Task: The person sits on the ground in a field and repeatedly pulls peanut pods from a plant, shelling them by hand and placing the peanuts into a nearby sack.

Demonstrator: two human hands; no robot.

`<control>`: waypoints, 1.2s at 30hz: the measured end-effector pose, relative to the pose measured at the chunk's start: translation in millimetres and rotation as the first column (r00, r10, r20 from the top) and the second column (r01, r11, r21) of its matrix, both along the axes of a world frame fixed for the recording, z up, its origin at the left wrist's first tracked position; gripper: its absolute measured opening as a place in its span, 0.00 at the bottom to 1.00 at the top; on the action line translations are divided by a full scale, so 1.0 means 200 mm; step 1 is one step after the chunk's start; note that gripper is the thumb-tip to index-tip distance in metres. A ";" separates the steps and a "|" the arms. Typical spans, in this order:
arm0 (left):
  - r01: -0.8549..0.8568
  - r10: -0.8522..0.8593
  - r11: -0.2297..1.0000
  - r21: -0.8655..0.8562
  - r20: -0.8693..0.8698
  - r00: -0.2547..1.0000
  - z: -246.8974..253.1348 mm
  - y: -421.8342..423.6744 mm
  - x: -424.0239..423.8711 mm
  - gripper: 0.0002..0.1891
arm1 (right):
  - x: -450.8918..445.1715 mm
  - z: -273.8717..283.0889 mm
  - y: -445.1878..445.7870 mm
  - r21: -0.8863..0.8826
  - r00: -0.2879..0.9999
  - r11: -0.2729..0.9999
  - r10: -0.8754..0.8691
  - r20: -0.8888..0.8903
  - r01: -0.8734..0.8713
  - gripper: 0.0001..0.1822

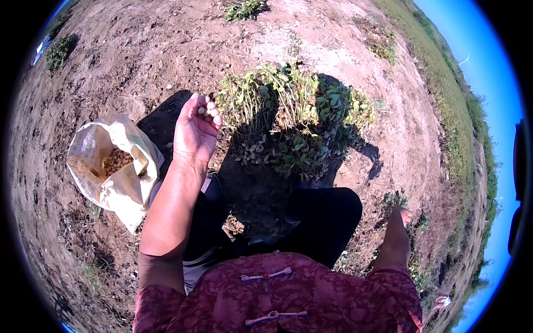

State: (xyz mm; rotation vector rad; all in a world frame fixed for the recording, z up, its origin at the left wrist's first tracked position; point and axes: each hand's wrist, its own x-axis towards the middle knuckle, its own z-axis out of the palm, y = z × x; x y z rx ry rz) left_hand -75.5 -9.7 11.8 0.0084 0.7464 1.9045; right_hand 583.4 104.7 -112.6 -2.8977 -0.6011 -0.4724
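My left hand [197, 132] is raised palm up, its fingers curled around a few small pale things [202, 111] that look like peanut pods. Below and to its left stands an open white woven sack [89, 156], with peanut pods [118, 161] lying inside. Uprooted peanut plants [291, 100] lie heaped on the soil just right of my left hand, with pods [256, 150] showing in the shade at their near side. Far to the right, my right hand [404, 215] is low beside a small leafy plant [393, 200]; whether it holds anything cannot be told.
Dry, bare soil [145, 50] surrounds the heap. More plants lie at the top [245, 9], upper right [381, 39] and far left [60, 52]. My bent knee [333, 208] is close to the heap. A grassy strip [454, 125] runs along the right.
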 end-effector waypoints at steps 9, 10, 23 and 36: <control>-0.077 0.088 0.992 -0.100 0.112 0.990 0.01 0.02 0.00 0.16 | -1.09 -0.21 0.57 0.610 -0.171 0.267 0.809 -0.563 -0.746 0.15; -0.094 0.106 0.990 -0.104 0.114 0.988 0.01 0.01 -0.02 0.16 | -1.47 -0.08 0.48 0.606 -0.283 0.216 0.733 -0.618 -0.766 0.16; -0.132 0.152 0.982 -0.135 0.148 0.977 0.03 0.02 -0.09 0.12 | -2.78 -0.69 0.15 0.140 0.103 0.349 0.595 -0.797 -0.927 0.49; -0.129 0.131 0.991 -0.026 0.110 0.985 0.05 -0.01 -0.11 0.10 | -2.62 0.07 0.32 0.685 -0.815 0.666 0.198 -0.545 -0.296 0.24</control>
